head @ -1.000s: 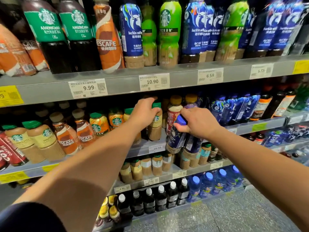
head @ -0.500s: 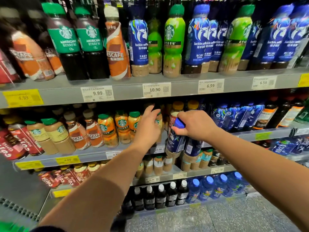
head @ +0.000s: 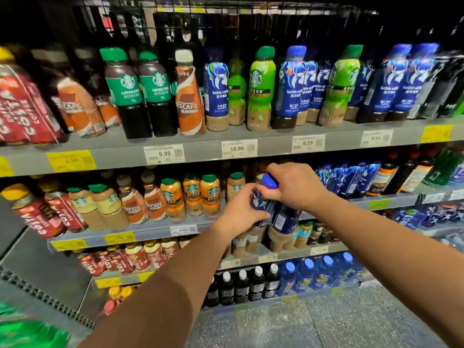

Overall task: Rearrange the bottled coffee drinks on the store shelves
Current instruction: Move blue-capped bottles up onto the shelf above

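Blue coffee bottle: label largely covered and blurred. Left hand grasps its body; right hand clasps its cap.

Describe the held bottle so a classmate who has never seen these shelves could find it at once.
Find the 10.90 price tag on the upper shelf edge. Below it, two hands meet on one tilted bottle: the right hand grips its cap, the left hand its body. Unlike the green-capped Starbucks bottles beside it, it is dark blue, cap included.
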